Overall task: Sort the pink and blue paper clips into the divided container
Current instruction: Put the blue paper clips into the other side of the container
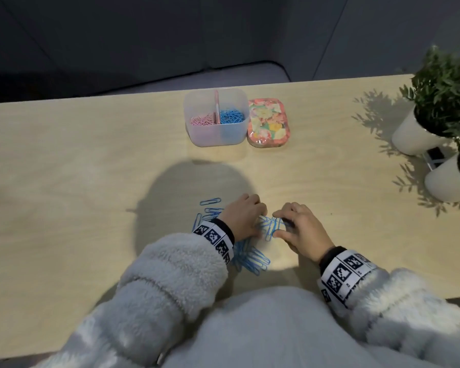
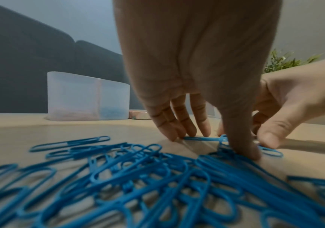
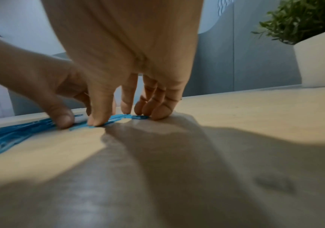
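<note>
Near side: left hand [image 1: 243,216], fingers extended, pins the blue clips [image 1: 252,258] while right hand [image 1: 300,229] apparently pinches several — gathering them for the far container [image 1: 215,135].

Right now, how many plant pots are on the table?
2. One white pot stands at the table's right edge, farther back; the other white pot stands just nearer the person. More may be hidden beyond the picture's edge.

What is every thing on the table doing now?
Translucent plastic divided container: open, pink clips left, blue clips right.
Flowery flat box: lying beside container.
Blue wire paper clips: loose pile under hands.
Left hand: fingertips pressing the pile.
Right hand: pinching some.
Green plants in white pots: upright.
</note>
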Action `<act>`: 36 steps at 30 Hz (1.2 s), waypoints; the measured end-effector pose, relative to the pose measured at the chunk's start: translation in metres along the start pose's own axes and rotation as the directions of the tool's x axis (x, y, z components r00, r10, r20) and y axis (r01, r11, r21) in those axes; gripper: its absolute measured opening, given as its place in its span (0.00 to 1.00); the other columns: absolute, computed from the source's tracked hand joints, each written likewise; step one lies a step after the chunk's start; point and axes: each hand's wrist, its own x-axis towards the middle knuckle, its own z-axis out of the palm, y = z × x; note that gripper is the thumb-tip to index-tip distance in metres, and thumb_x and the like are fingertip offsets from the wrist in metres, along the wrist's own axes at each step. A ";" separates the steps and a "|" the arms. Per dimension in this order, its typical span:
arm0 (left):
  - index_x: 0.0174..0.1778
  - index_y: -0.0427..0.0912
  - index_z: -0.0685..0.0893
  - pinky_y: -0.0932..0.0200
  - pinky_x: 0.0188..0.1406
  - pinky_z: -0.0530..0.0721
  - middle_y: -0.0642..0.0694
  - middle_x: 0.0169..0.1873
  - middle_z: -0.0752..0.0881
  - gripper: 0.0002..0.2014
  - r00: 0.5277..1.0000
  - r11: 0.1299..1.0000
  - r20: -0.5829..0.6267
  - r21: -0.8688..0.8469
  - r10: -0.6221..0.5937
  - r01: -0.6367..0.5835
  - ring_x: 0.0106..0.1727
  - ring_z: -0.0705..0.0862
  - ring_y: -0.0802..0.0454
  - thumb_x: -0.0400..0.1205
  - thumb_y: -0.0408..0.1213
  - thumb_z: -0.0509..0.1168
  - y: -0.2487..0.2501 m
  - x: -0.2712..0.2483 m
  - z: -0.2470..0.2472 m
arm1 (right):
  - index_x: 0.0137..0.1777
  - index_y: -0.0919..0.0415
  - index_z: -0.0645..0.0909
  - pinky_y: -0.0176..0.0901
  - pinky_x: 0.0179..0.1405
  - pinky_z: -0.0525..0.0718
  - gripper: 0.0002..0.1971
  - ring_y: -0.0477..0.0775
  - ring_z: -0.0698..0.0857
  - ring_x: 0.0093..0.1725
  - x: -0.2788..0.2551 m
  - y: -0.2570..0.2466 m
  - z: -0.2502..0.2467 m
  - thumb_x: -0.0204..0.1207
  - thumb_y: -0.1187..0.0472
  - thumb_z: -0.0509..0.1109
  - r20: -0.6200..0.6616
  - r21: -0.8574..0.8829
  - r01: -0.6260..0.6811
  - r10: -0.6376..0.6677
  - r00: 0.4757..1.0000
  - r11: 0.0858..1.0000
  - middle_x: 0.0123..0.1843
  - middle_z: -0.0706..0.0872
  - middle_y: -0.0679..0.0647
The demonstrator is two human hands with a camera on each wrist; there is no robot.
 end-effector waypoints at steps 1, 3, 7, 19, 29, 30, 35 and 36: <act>0.60 0.41 0.79 0.50 0.57 0.73 0.40 0.58 0.78 0.19 1.000 0.999 0.003 -0.034 -0.010 0.010 0.61 0.75 0.41 0.75 0.40 0.69 0.000 0.001 -0.001 | 0.57 0.57 0.85 0.47 0.52 0.75 0.20 0.59 0.79 0.52 0.002 -0.002 0.001 0.64 0.55 0.79 -0.019 0.008 -0.005 0.005 1.000 1.000 0.47 0.80 0.53; 0.57 0.39 0.81 0.48 0.56 0.74 0.38 0.56 0.79 0.13 1.000 0.997 0.013 -0.078 -0.020 0.021 0.60 0.77 0.40 0.76 0.35 0.66 -0.001 0.004 -0.003 | 0.56 0.57 0.85 0.46 0.52 0.75 0.18 0.58 0.78 0.51 0.004 -0.004 0.003 0.65 0.55 0.79 -0.032 0.008 -0.008 0.008 0.999 1.000 0.45 0.78 0.50; 0.54 0.37 0.82 0.50 0.54 0.76 0.38 0.54 0.82 0.10 0.999 0.996 0.027 -0.085 -0.035 0.038 0.57 0.80 0.40 0.77 0.32 0.64 -0.001 0.007 -0.004 | 0.64 0.57 0.81 0.46 0.58 0.76 0.28 0.54 0.76 0.54 0.003 -0.005 0.006 0.62 0.55 0.80 0.075 -0.004 0.031 -0.031 0.997 1.000 0.56 0.77 0.54; 0.58 0.32 0.78 0.48 0.49 0.79 0.35 0.58 0.81 0.12 0.991 0.962 0.128 0.273 -0.040 0.003 0.57 0.82 0.36 0.83 0.33 0.57 -0.003 0.009 -0.013 | 0.41 0.62 0.82 0.46 0.52 0.79 0.05 0.59 0.79 0.51 0.009 -0.007 0.007 0.68 0.63 0.75 -0.002 -0.054 0.021 -0.021 1.000 0.998 0.55 0.75 0.56; 0.56 0.32 0.78 0.46 0.54 0.78 0.34 0.57 0.82 0.10 0.991 0.986 0.095 0.147 -0.092 0.077 0.57 0.82 0.36 0.81 0.32 0.60 -0.016 0.012 -0.016 | 0.48 0.60 0.76 0.42 0.40 0.68 0.13 0.64 0.79 0.45 0.025 -0.031 0.005 0.66 0.74 0.61 0.026 -0.025 -0.178 0.179 0.984 0.984 0.44 0.80 0.60; 0.56 0.32 0.78 0.46 0.53 0.78 0.34 0.57 0.82 0.11 0.990 0.985 0.089 0.143 -0.109 0.096 0.57 0.82 0.36 0.81 0.32 0.60 -0.016 0.013 -0.015 | 0.46 0.59 0.73 0.43 0.40 0.71 0.14 0.63 0.79 0.44 0.028 -0.031 0.003 0.64 0.75 0.61 0.037 -0.009 -0.220 0.220 0.975 0.975 0.43 0.80 0.60; 0.57 0.32 0.79 0.46 0.54 0.80 0.33 0.57 0.83 0.11 0.973 0.968 0.070 0.139 -0.219 0.208 0.57 0.83 0.35 0.80 0.28 0.61 -0.014 0.018 -0.018 | 0.42 0.57 0.71 0.48 0.43 0.77 0.13 0.65 0.83 0.49 0.032 -0.033 0.000 0.63 0.75 0.62 0.072 -0.023 -0.294 0.295 0.953 0.956 0.47 0.86 0.63; 0.58 0.32 0.79 0.47 0.55 0.81 0.33 0.58 0.83 0.11 0.970 0.965 0.070 0.142 -0.231 0.220 0.58 0.83 0.35 0.80 0.28 0.61 -0.013 0.018 -0.018 | 0.41 0.56 0.72 0.47 0.44 0.77 0.13 0.65 0.83 0.50 0.031 -0.034 0.002 0.63 0.75 0.62 0.074 -0.033 -0.268 0.270 0.960 0.963 0.47 0.86 0.63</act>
